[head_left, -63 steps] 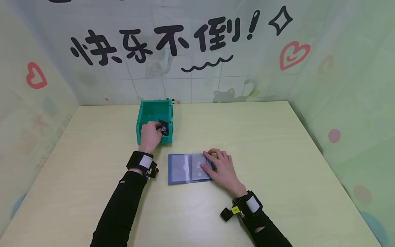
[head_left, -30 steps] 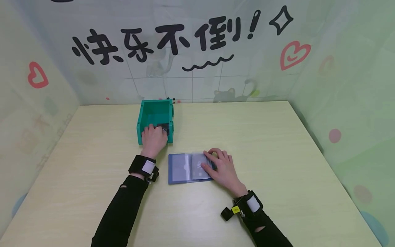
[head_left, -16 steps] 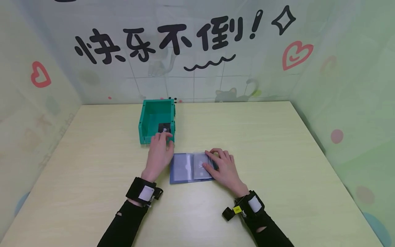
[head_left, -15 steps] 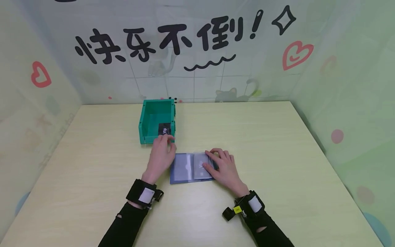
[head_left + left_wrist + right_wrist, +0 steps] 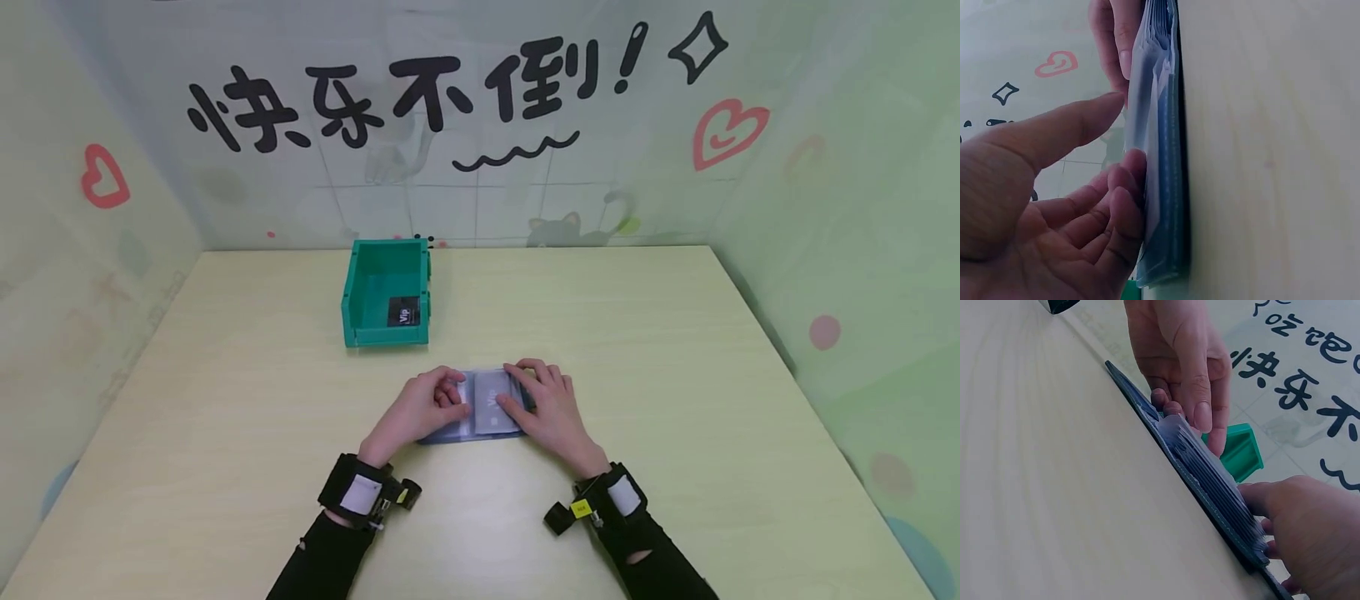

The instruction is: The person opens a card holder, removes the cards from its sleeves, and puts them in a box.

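Note:
A blue card holder [image 5: 471, 427] with clear sleeves lies open on the table between both hands. Its right side carries a stack of sleeves [image 5: 1210, 472], the front one showing faint white print. My left hand [image 5: 427, 406] is over the left page; in the left wrist view its fingertips [image 5: 1127, 203] touch that page, while the thumb stands apart with nothing pinched. My right hand [image 5: 553, 412] rests on the right side, thumb on the front sleeve, index fingertip near the top edge, the other fingers spread past the right edge.
Behind the holder, slightly left, stands a green bin [image 5: 386, 337]. A black card [image 5: 403, 311] printed "Vip" lies in its near right corner. The pale wooden table [image 5: 637, 333] meets printed cloth walls at the back and sides.
My left hand let go of the black card in the green bin, left the bin and came down and right to the holder's left page. My right hand stayed on the holder.

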Tool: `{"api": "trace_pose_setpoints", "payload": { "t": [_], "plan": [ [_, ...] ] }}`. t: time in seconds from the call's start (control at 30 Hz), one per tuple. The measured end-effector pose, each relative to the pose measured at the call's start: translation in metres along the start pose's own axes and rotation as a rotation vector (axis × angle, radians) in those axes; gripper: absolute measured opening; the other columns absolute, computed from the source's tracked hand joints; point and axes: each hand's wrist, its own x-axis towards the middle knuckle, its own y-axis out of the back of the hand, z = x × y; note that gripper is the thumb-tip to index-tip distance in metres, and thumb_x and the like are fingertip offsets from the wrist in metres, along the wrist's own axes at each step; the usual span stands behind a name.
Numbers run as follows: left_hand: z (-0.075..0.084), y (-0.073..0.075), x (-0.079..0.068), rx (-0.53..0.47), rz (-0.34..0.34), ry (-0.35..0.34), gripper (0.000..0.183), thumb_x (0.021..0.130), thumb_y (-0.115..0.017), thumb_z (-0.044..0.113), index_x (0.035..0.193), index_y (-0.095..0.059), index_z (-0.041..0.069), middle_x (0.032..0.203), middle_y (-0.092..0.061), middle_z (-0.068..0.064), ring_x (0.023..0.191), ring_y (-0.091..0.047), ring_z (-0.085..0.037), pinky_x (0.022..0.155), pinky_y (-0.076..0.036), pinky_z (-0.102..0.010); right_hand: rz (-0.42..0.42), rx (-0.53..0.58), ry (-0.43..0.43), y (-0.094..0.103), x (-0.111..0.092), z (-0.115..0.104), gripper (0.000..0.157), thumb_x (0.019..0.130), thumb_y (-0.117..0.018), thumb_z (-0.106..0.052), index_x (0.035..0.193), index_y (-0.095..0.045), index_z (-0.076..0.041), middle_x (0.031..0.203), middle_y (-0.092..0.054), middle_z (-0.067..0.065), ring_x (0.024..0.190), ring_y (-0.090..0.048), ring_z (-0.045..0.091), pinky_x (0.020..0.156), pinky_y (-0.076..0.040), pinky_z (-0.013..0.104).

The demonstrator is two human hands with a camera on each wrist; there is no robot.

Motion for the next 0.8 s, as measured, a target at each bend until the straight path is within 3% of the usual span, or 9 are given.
{"api": "trace_pose_setpoints", "payload": {
  "t": [0.27,0.5,0.8],
  "plan": [
    [0.001,-0.007,0.005,0.07,0.0,0.019,0.07,0.085,-0.081,0.026,0.144,-0.05,0.002,0.086,-0.058,-0.005,0.074,-0.049,-0.014,0.064,-0.035,-0.023,-0.032,0.031,0.002,0.003,0.002,0.002,0.05,0.092,-0.069,-0.036,0.136,-0.063,-0.011,0.13,-0.058,0.013,0.113,-0.052,0.033,0.09,-0.035,0.047],
    [0.003,-0.01,0.007,0.112,0.004,0.047,0.072,0.084,-0.083,0.027,0.145,-0.052,0.004,0.085,-0.056,-0.004,0.075,-0.048,-0.015,0.065,-0.033,-0.025,-0.078,0.044,-0.011,0.006,0.011,0.002,0.049,0.093,-0.068,-0.036,0.135,-0.064,-0.011,0.126,-0.058,0.013,0.11,-0.057,0.033,0.089,-0.036,0.044],
    [0.001,-0.012,0.009,0.103,0.016,0.045,0.069,0.082,-0.084,0.024,0.142,-0.055,0.004,0.086,-0.057,-0.004,0.074,-0.048,-0.015,0.066,-0.034,-0.025,-0.032,0.125,0.008,0.003,0.025,0.005,0.034,0.088,-0.077,-0.028,0.116,-0.075,-0.008,0.107,-0.061,0.01,0.094,-0.059,0.026,0.081,-0.032,0.038]
  ]
}}
